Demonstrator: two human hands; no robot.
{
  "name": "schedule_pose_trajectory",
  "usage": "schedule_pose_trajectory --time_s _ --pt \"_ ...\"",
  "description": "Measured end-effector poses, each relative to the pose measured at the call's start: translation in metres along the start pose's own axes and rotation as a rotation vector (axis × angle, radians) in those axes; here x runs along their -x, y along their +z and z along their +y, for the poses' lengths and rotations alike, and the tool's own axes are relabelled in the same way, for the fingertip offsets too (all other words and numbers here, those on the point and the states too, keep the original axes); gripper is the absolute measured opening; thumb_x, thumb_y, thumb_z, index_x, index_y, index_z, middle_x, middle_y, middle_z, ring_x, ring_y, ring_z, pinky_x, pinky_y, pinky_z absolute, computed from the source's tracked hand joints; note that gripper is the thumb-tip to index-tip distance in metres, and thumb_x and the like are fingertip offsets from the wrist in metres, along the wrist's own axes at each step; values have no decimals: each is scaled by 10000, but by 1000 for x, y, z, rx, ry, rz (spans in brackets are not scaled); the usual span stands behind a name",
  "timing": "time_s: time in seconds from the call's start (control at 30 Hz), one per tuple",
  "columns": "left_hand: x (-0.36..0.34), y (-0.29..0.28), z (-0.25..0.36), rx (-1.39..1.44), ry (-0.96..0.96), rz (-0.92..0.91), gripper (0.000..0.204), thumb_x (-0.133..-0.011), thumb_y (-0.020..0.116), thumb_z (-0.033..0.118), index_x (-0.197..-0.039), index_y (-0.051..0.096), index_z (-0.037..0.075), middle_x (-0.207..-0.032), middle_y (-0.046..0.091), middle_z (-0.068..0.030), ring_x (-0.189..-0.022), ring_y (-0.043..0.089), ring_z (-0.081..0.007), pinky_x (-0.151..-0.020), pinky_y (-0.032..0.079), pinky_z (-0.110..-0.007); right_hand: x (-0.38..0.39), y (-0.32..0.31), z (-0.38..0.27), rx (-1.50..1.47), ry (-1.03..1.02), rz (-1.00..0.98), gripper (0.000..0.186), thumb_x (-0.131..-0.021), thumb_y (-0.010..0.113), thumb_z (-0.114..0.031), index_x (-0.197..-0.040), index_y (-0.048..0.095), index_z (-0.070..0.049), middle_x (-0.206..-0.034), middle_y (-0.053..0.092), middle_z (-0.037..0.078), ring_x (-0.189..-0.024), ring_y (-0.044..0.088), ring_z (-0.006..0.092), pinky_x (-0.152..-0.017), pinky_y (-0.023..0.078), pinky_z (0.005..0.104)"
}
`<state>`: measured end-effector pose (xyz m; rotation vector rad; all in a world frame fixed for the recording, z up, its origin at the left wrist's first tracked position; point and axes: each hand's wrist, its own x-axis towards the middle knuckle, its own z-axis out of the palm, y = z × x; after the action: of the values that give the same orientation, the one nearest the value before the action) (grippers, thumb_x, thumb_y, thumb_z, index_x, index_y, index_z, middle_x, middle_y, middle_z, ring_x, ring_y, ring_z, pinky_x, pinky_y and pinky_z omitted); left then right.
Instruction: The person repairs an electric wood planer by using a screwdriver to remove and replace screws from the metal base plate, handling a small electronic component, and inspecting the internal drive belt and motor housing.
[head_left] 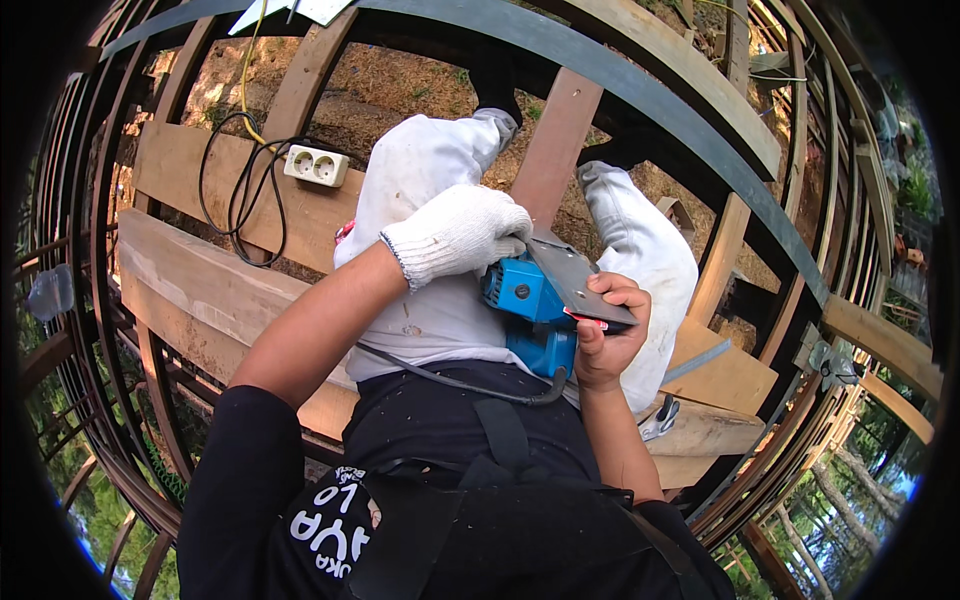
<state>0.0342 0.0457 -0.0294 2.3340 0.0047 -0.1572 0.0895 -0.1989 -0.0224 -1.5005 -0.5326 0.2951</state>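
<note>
A blue corded power tool (pixel 535 300) is tilted over my lap, its flat grey base plate (pixel 575 280) turned upward and to the right. My right hand (pixel 615 325), bare, grips the plate's right end, with the fingers over the plate and the thumb at its near edge by a red label. My left hand (pixel 465 235) wears a white knitted glove. Its fingers are pinched together at the far left edge of the plate; whatever sits between them is hidden. A black cord (pixel 460 385) leaves the tool's near end and runs left across my waist.
Wide wooden planks (pixel 220 280) lie at both sides of me. A white socket block (pixel 317 166) with a coiled black cable (pixel 240 205) sits on the left plank. A curved grey metal strip (pixel 640 80) crosses beyond my knees, over open framing above the soil. A glove (pixel 660 418) lies at my right.
</note>
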Motion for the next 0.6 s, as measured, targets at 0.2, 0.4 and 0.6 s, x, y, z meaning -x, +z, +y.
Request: schedule_pose_trajectory --time_s 0.2,0.4,0.6 --pt "-3 -10 2 85 -61 -122 196 -852 736 228 -981 776 85 -916 738 -137 -880 717 -324 -811 561 -410 1 -1 2 -21 9 -2 636 -781 892 -451 -1058 474 -59 -1090 579 137 -1034 562 225 -992 457 384" --pt "-5 -12 -2 87 33 -142 179 -864 725 195 -992 779 83 -914 740 -135 -871 715 -322 -811 559 -400 0 0 1 -2 -9 -13 633 -781 894 -445 -1057 477 -58 -1098 580 135 -1029 570 224 -961 470 372" --pt "-6 -13 2 120 -23 -167 188 -865 723 189 -1003 775 73 -929 740 -138 -876 715 -315 -817 558 -392 0 0 1 6 -14 -13 637 -776 897 -446 -1057 479 -57 -1091 580 132 -1025 567 225 -965 467 371"
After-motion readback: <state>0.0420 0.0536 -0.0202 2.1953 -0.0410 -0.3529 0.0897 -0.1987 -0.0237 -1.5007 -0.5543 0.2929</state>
